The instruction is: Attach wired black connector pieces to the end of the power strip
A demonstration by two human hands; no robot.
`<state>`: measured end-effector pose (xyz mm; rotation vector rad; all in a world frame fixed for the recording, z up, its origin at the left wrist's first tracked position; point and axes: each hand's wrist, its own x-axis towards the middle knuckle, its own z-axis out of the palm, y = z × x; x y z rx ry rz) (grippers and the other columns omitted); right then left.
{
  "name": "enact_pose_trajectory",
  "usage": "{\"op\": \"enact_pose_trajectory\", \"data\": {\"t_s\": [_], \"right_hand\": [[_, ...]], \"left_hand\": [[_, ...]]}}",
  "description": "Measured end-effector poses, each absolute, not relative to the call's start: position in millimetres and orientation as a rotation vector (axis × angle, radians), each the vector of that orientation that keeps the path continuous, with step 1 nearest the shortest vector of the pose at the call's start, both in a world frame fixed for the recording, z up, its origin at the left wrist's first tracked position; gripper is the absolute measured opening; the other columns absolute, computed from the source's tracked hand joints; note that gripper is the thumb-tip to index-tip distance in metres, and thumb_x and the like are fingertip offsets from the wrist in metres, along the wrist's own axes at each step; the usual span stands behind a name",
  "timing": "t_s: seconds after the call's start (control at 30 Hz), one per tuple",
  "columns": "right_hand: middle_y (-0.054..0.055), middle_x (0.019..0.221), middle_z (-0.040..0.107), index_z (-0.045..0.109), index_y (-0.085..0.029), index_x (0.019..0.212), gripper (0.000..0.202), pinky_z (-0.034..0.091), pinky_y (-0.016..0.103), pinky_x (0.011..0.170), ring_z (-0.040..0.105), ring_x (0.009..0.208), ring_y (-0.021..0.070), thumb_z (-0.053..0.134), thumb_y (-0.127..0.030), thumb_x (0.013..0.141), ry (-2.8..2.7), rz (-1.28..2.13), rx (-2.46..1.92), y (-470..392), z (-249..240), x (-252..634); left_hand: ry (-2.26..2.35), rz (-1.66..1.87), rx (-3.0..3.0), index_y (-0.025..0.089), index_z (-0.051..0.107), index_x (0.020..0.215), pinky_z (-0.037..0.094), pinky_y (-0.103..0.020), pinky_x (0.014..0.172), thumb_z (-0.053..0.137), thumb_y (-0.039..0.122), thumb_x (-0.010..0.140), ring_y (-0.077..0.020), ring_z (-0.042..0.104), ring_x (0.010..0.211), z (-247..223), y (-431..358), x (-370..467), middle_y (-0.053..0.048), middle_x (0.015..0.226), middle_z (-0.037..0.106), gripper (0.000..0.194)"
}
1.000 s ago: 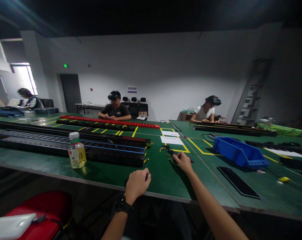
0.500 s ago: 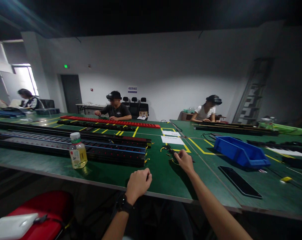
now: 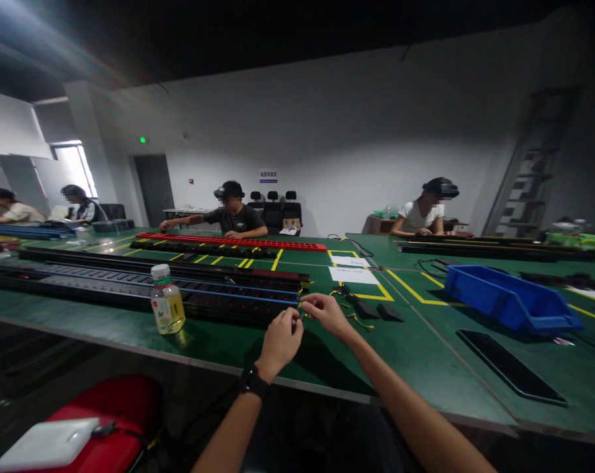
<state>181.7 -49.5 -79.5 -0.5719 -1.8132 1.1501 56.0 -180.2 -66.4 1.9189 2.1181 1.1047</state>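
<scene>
My left hand (image 3: 282, 338) is closed, fingers curled in and thumb against them, just in front of the end of the long black rails (image 3: 238, 306). Close beside it, my right hand (image 3: 327, 313) reaches in from the right with its fingertips pinched together. Whatever lies between the fingers of either hand is too small or hidden. Short yellow wires (image 3: 303, 289) stick out at the rail ends, right by my fingertips. To the right of my right hand lie small black blocks (image 3: 390, 312) and a yellow-green wire (image 3: 362, 322).
A drink bottle (image 3: 167, 303) stands before the rails. At right are a blue bin (image 3: 511, 303) and a dark flat tablet-like device (image 3: 509, 364). White papers (image 3: 352, 274) lie beyond my hands. A long red rail (image 3: 228, 242) lies farther back, with co-workers across the table (image 3: 416, 368).
My right hand has moved left from the small black parts to beside my left hand at the rail ends. My left hand has risen slightly. The view has shifted left.
</scene>
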Motion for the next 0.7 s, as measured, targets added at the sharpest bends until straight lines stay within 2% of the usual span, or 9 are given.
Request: {"op": "enact_pose_trajectory", "data": {"t_s": [0.17,0.33,0.47,0.63,0.7], "right_hand": [[-0.002,0.058,0.062,0.067,-0.019,0.08,0.049,0.039,0.025,0.054,0.051,0.053,0.0122,0.086,-0.06,0.063,-1.559,1.467,-0.575,-48,-99,171],[-0.001,0.063,0.063,0.072,-0.017,0.079,0.051,0.038,0.024,0.056,0.051,0.057,0.0111,0.09,-0.061,0.059,-1.423,1.581,-0.547,-44,-106,177],[0.0,0.066,0.066,0.076,-0.016,0.081,0.049,0.04,0.024,0.055,0.053,0.059,0.0113,0.091,-0.057,0.059,-1.301,1.676,-0.538,-44,-104,179],[0.004,0.078,0.073,0.079,-0.018,0.091,0.04,0.049,0.024,0.058,0.062,0.066,0.014,0.092,-0.042,0.062,-1.174,1.796,-0.546,-48,-102,181],[0.005,0.083,0.075,0.08,-0.019,0.094,0.037,0.049,0.023,0.054,0.062,0.065,0.0135,0.089,-0.039,0.065,-1.182,1.802,-0.565,-48,-101,181]], "left_hand": [[2.064,1.224,1.966,0.021,0.062,0.115,0.051,-0.03,0.09,0.049,0.023,0.097,-0.0192,0.067,0.099,-61,-152,49,-0.008,0.111,0.071,0.021],[1.88,1.192,2.046,0.018,0.067,0.107,0.053,-0.028,0.085,0.053,0.032,0.098,-0.0167,0.067,0.09,-58,-128,44,-0.007,0.105,0.071,0.021],[1.841,1.151,2.035,0.018,0.07,0.101,0.053,-0.028,0.079,0.058,0.037,0.095,-0.0168,0.067,0.082,-51,-119,38,-0.004,0.09,0.074,0.023],[1.823,1.185,2.066,0.017,0.071,0.088,0.051,-0.029,0.081,0.058,0.038,0.094,-0.0177,0.067,0.083,-47,-113,30,-0.005,0.089,0.076,0.026],[1.844,1.18,2.056,0.018,0.07,0.086,0.051,-0.028,0.08,0.057,0.036,0.093,-0.0178,0.068,0.082,-47,-110,27,-0.005,0.088,0.076,0.024]]}}
